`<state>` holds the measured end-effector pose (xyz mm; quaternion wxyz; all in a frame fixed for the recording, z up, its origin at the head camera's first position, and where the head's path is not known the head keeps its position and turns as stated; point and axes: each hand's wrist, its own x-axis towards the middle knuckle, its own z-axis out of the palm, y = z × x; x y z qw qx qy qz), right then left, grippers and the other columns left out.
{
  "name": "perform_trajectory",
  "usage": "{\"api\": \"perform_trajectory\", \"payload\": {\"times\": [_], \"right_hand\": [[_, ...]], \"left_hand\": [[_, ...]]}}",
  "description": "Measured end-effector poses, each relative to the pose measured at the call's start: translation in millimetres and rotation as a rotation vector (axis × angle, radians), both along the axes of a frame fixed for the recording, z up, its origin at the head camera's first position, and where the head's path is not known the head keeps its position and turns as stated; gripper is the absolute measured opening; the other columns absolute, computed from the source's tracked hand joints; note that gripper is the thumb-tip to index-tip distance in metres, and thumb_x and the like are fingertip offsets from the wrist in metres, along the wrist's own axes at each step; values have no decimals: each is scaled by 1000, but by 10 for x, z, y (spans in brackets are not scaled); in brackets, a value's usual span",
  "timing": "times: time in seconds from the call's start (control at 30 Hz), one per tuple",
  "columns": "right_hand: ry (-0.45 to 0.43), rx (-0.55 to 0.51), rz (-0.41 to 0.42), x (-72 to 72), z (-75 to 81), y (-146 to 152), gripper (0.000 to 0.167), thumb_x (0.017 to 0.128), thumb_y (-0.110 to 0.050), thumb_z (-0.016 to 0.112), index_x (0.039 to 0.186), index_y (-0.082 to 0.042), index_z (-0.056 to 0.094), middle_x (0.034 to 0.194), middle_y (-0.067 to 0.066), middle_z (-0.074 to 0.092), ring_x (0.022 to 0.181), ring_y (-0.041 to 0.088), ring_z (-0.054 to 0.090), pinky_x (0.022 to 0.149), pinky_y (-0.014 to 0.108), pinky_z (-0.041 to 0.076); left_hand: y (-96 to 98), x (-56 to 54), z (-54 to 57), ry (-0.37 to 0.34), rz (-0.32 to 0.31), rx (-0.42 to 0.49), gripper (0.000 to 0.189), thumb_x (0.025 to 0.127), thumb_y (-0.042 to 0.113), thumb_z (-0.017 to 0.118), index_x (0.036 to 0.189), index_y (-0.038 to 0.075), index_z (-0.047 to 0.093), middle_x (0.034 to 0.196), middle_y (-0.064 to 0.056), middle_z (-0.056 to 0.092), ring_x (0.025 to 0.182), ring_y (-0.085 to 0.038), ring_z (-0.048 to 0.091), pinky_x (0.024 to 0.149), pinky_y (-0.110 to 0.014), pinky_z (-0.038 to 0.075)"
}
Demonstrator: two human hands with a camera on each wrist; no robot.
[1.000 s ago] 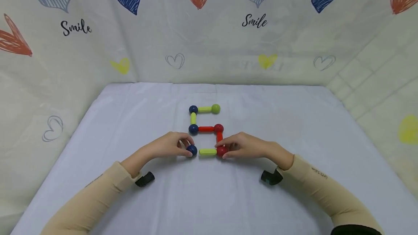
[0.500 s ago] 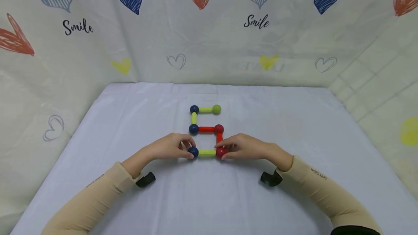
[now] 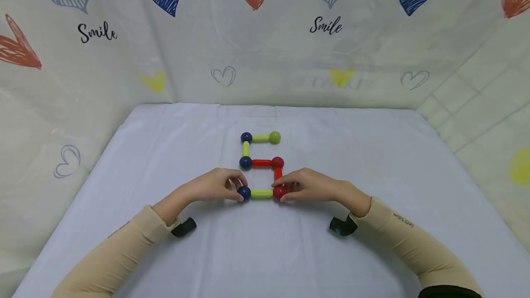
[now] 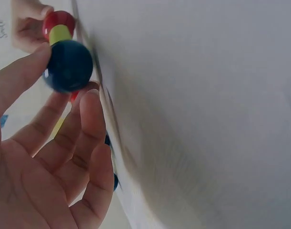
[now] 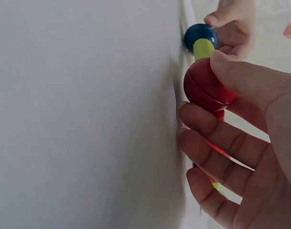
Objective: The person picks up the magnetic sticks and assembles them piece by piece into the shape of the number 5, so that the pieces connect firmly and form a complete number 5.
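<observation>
On the white cloth lies an S-shaped chain of balls and rods. My left hand point(image 3: 219, 184) pinches the dark blue ball point(image 3: 244, 192) at the chain's near left end. With thumb and fingers, my right hand point(image 3: 310, 184) holds the red ball point(image 3: 279, 192) at the near right corner. A yellow-green rod point(image 3: 262, 193) joins these two balls. From the held red ball a red rod point(image 3: 278, 174) runs back to another red ball point(image 3: 278, 163). In the left wrist view the blue ball point(image 4: 69, 66) sits against my thumb; the right wrist view shows my thumb over the red ball point(image 5: 207, 85).
Farther back, a red rod point(image 3: 262, 163) leads to a blue ball point(image 3: 245, 163). A yellow-green rod point(image 3: 246, 149), a second blue ball point(image 3: 246, 138), another yellow-green rod point(image 3: 261, 137) and a green ball point(image 3: 275, 137) follow. A heart-printed curtain point(image 3: 281, 45) hangs behind the white table point(image 3: 352, 151).
The left hand has brought the blue ball rightward against the yellow-green rod's end, closing the gap seen a second ago. The right hand has stayed on the red ball.
</observation>
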<state>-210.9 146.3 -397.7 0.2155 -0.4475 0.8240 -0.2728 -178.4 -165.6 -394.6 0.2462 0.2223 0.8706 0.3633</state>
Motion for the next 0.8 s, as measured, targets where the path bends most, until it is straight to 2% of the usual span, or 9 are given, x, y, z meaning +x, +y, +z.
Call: {"api": "perform_trajectory", "payload": {"times": [0.23,0.6,0.73,0.8], "right_hand": [[14,-11,2,15,-40,-22,43,94,-22,78,134,-9,68,100,-8,66,87,7,58,78,25,54],[29,37,20,14,-19,-47,45,94,-23,78,136,-11,67,109,-5,66,94,12,58,83,26,53],[10,52,18,11,-2,-22,49,94,-25,77,140,-13,64,112,-7,66,96,10,59,85,27,53],[1,53,8,0,20,7,50,95,-26,77,142,-15,63,107,-8,67,93,9,60,84,27,53]], "left_hand": [[-51,4,-1,5,-11,-2,29,90,17,80,117,13,70,104,4,68,91,-17,61,80,-32,52],[-85,8,-15,-1,-23,14,31,91,18,79,120,12,69,105,4,68,90,-17,62,81,-33,52],[-115,12,5,-7,-27,10,34,93,23,78,124,15,68,106,6,68,90,-15,64,81,-33,52],[-143,6,41,-4,-24,14,36,94,26,76,127,15,67,107,6,68,92,-15,65,82,-35,52]]}}
